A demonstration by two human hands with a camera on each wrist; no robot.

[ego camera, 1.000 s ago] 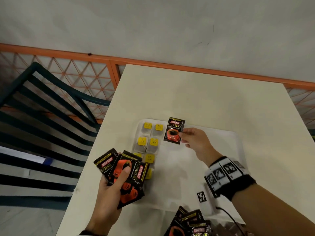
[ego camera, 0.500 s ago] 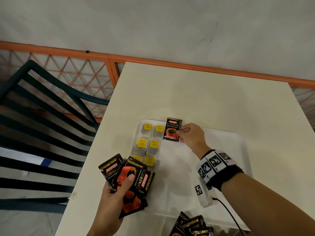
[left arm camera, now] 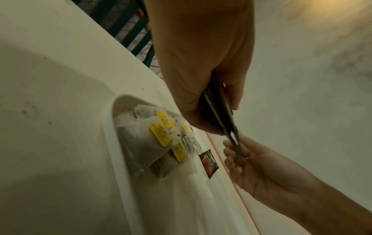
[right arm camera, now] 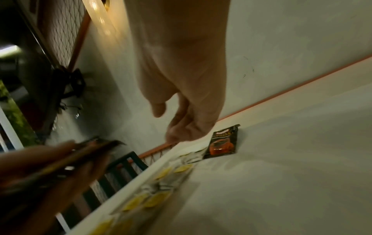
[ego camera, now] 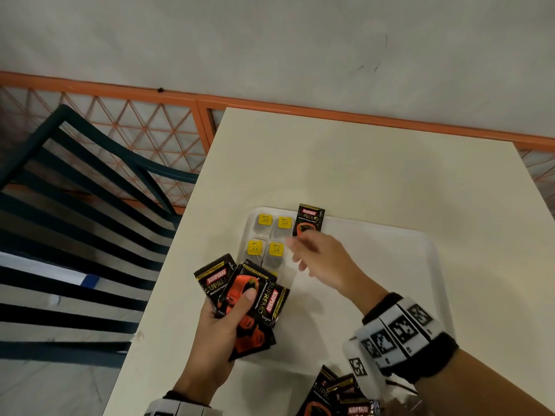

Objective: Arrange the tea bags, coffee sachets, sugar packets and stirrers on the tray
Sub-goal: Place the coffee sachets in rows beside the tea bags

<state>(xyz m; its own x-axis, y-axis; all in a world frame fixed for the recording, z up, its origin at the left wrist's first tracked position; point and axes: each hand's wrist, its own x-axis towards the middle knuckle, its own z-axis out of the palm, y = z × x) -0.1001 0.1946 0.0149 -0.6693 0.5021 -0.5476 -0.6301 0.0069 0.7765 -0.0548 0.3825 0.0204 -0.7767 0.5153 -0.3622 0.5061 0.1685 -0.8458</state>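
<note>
A white tray (ego camera: 390, 265) lies on the cream table (ego camera: 360, 163). Several tea bags (ego camera: 283, 222) with yellow tags fill its left end, also seen from the left wrist (left arm camera: 159, 135). One black Kopiko coffee sachet (ego camera: 309, 220) lies flat at the tray's far edge beside them. My left hand (ego camera: 240, 304) grips a fan of coffee sachets (ego camera: 255, 319) over the tray's near-left corner. My right hand (ego camera: 300, 253), blurred, hovers above the tea bags with relaxed fingers and holds nothing; in the right wrist view the right hand (right arm camera: 173, 127) is just short of the laid sachet (right arm camera: 223, 143).
More coffee sachets (ego camera: 339, 394) are heaped at the table's near edge. A dark green slatted chair (ego camera: 90, 175) stands left of the table, an orange mesh railing (ego camera: 150, 139) behind it. The tray's right half is bare. The table's left edge runs close to the tray.
My right hand let go of the coffee sachet at the tray's far edge and drew back toward my left hand. My left hand brought its sachets nearer to the tray.
</note>
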